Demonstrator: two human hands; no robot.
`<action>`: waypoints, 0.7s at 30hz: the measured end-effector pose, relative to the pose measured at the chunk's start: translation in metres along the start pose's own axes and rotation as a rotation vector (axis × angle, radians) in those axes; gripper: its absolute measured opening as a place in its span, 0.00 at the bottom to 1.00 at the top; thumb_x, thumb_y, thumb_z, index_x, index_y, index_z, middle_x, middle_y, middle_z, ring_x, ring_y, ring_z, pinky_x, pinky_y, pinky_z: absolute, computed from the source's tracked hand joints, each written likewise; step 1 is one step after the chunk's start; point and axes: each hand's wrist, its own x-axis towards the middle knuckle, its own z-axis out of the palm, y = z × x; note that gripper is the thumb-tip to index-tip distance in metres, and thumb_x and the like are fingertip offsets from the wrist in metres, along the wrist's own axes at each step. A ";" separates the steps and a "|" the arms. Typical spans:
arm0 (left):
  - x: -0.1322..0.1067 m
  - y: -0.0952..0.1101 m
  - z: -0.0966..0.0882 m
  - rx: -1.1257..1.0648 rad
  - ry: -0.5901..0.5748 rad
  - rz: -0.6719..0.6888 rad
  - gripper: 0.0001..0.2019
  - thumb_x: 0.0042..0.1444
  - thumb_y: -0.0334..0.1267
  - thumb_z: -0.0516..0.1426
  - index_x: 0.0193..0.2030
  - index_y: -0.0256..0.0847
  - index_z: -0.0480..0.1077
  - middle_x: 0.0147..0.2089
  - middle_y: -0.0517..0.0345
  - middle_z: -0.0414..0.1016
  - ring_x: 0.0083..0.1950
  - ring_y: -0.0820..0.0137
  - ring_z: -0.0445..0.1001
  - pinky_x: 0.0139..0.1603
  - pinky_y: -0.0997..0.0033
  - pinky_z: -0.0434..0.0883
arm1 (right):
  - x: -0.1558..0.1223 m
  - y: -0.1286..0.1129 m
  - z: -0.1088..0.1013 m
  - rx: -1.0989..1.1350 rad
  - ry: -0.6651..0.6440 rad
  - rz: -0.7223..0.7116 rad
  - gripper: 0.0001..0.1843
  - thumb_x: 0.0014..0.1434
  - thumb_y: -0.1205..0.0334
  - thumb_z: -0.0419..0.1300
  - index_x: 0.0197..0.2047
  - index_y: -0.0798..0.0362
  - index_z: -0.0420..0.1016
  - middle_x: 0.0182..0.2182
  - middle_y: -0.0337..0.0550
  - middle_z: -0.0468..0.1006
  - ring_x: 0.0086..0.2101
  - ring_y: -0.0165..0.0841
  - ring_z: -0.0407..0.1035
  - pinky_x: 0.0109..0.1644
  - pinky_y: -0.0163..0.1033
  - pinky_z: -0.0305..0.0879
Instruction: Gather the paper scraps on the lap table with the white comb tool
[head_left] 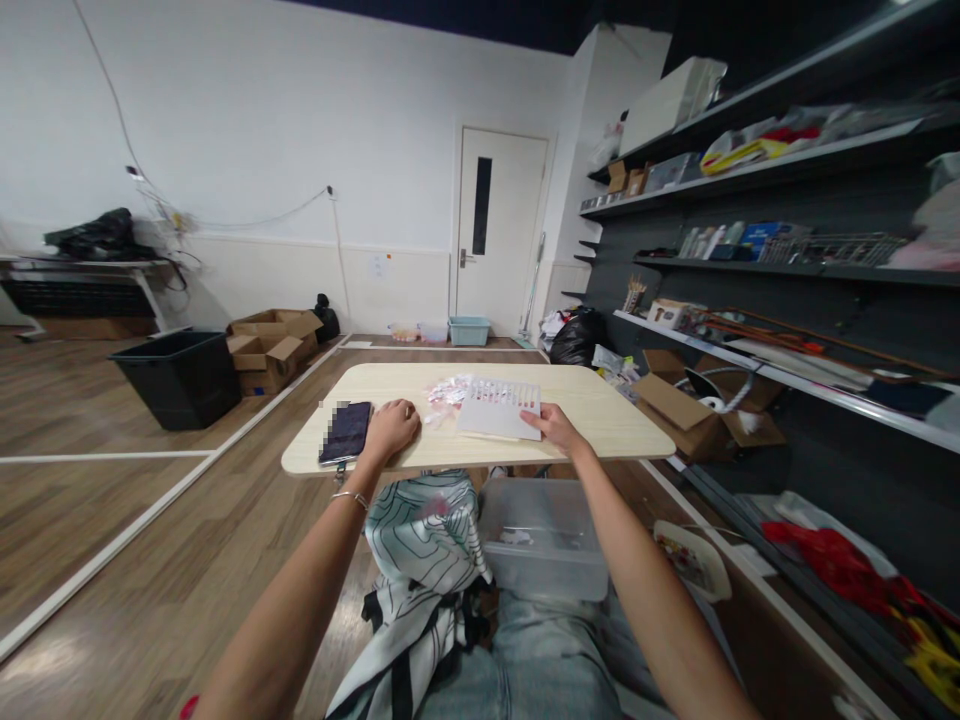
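Observation:
My right hand (pixel 559 427) grips the lower right edge of a white card (pixel 491 415), thumb on top. The card lies tilted over the table and bears rows of small reddish and pale pieces near its top, too small to name. Beside it on the left is a loose heap of small clear and pink plastic packets (pixel 448 392). My left hand (pixel 395 426) rests palm down on the table, a ring on one finger, holding nothing that I can see. Right beside that hand lies a dark phone (pixel 349 432), partly blurred out.
The light wooden table (pixel 615 430) has rounded corners. Below its front edge, a clear plastic bin (pixel 544 540) stands by my legs, next to patterned cloth (pixel 420 530). Loaded shelves (pixel 757 265) and an open carton (pixel 679 405) line the right. A black bin (pixel 180 380) stands left.

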 end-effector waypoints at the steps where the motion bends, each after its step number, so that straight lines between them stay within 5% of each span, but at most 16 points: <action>1: 0.000 0.000 0.000 0.001 0.000 -0.001 0.19 0.66 0.41 0.47 0.47 0.41 0.78 0.54 0.43 0.81 0.56 0.55 0.76 0.56 0.61 0.69 | 0.000 0.001 0.000 0.001 0.007 -0.002 0.31 0.42 0.39 0.76 0.41 0.56 0.86 0.40 0.50 0.87 0.37 0.43 0.79 0.42 0.45 0.75; 10: 0.000 -0.001 0.000 -0.016 -0.005 0.000 0.18 0.66 0.41 0.47 0.47 0.41 0.78 0.53 0.43 0.81 0.56 0.55 0.76 0.57 0.61 0.69 | 0.000 -0.001 0.001 -0.077 -0.077 -0.016 0.31 0.43 0.38 0.76 0.42 0.54 0.87 0.41 0.47 0.88 0.41 0.44 0.79 0.48 0.48 0.76; 21: 0.001 -0.001 0.001 -0.021 0.001 0.003 0.18 0.65 0.40 0.48 0.47 0.41 0.78 0.53 0.43 0.81 0.56 0.55 0.76 0.56 0.61 0.69 | -0.003 -0.004 0.000 0.056 0.019 0.037 0.30 0.43 0.40 0.76 0.40 0.56 0.87 0.37 0.49 0.87 0.36 0.42 0.78 0.42 0.44 0.74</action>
